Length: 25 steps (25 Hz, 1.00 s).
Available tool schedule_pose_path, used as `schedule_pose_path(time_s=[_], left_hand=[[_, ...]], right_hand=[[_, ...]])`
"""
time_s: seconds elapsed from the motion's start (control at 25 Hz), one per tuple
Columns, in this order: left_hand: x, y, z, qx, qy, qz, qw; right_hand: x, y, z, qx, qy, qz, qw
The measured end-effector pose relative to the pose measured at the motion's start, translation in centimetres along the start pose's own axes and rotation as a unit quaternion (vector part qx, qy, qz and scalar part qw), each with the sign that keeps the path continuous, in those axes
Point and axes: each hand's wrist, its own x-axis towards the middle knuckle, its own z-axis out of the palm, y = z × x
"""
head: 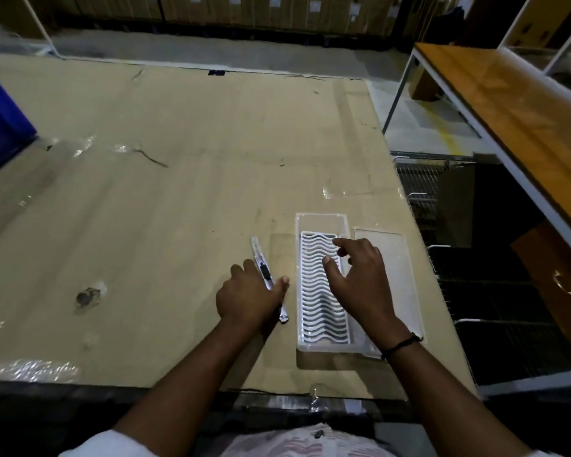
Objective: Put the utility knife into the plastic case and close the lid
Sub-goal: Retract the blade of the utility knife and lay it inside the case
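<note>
half the utility knife (263, 266) hides under left hand (248, 295), seemingly gripped.

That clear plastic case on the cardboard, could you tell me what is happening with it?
A person is packing a utility knife. The left hand closes on the white utility knife, which lies on the cardboard-covered table. The right hand hovers over the open clear plastic case; its lid lies alongside.

Clear glossy plastic case (322, 222), matt cardboard (178, 159)
</note>
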Motion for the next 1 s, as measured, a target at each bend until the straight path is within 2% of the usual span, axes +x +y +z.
schedule_pose_path(time_s=[0.4, 0.52, 0.68, 0.84, 1.0], left_hand=[[0.9, 0.1, -1.4, -0.081, -0.027, -0.032, 0.996], [1.4, -0.4, -1.4, -0.167, -0.017, -0.031, 0.985], [1.8, 0.0, -2.0, -0.392, 0.006, -0.051, 0.919], [1.1, 2.5, -3.8, -0.499, 0.022, 0.022, 0.866], [-1.1, 5.9, -5.3, -0.525, 0.007, 0.12, 0.842]], right_hand=[[-0.3, -1.4, 0.9, 0.014, -0.014, -0.013, 1.0], [-0.3, -1.4, 0.7, 0.026, -0.009, -0.016, 0.999], [0.3, -2.1, -0.1, 0.074, 0.008, -0.01, 0.997], [1.6, -3.8, -1.0, 0.195, 0.003, 0.063, 0.979], [3.0, -5.1, -2.0, 0.39, -0.045, 0.18, 0.902]])
